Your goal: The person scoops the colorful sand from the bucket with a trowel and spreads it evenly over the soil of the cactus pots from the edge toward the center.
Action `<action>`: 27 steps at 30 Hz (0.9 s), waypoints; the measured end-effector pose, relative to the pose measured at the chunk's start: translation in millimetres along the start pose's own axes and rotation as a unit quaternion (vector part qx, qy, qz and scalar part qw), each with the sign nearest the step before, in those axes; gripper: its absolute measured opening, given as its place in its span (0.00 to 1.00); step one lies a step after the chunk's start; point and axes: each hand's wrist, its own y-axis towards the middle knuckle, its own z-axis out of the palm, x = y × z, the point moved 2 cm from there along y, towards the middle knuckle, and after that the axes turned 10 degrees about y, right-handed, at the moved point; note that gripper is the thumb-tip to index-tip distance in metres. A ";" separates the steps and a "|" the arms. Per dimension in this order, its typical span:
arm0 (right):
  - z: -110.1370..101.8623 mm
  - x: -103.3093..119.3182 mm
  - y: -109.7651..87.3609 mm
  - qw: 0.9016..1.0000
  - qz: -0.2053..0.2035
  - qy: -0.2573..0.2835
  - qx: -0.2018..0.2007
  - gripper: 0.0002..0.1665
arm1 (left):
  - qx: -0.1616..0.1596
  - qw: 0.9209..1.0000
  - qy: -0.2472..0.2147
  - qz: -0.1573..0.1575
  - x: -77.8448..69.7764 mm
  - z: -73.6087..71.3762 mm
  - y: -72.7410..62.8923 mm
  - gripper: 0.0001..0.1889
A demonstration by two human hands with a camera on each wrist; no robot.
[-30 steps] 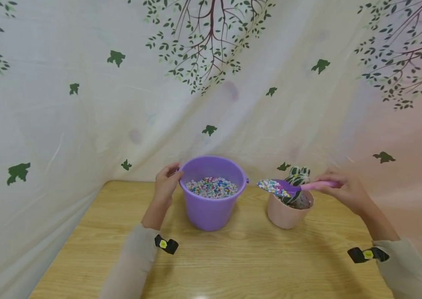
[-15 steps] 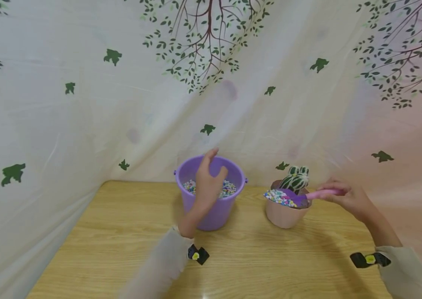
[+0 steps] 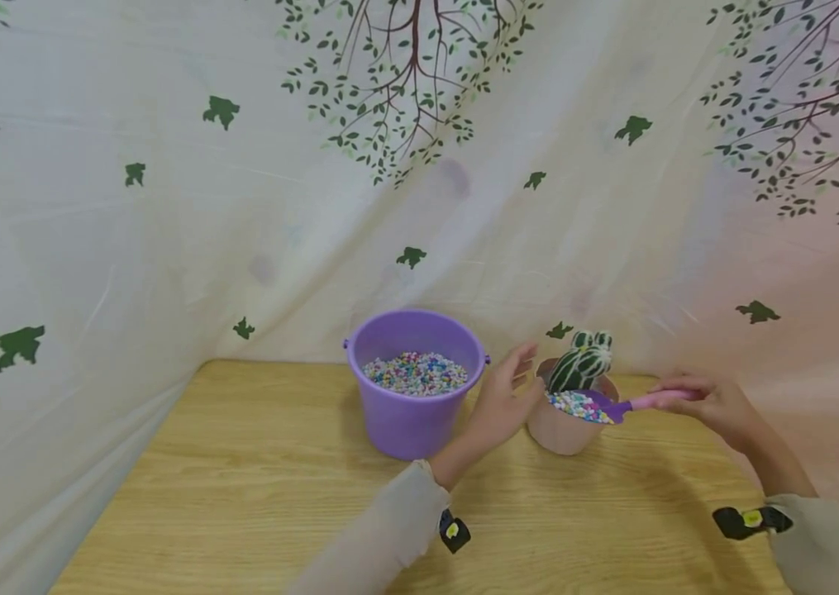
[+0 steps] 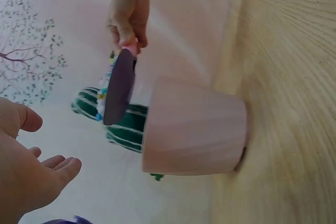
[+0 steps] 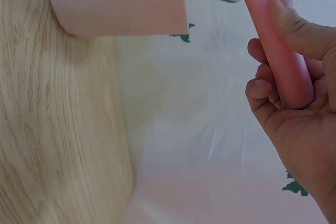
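My right hand (image 3: 712, 405) grips the pink handle of a toy shovel (image 3: 618, 409). Its purple blade carries a heap of small colourful beads (image 3: 579, 405) and hovers over the front rim of a pale pink pot (image 3: 564, 431). A green cactus with white stripes (image 3: 581, 364) stands in that pot. My left hand (image 3: 504, 397) is between the pot and a purple bucket (image 3: 412, 421), fingers relaxed and holding nothing. In the left wrist view the left hand (image 4: 29, 166) is apart from the pot. More beads (image 3: 419, 373) lie inside the bucket.
Everything stands on a wooden table (image 3: 240, 496). Behind it hangs a pale cloth (image 3: 300, 207) printed with branches and leaves, close to the table's back edge.
My left hand has let go of the bucket's rim and moved right, across the bucket, to beside the pot. The loaded shovel has shifted right and slightly down over the pot.
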 end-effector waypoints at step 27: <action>-17.0 -25.7 0.6 0.996 0.073 0.039 0.032 0.09 | -0.016 0.988 -0.003 -0.153 70.9 59.7 21.1 0.27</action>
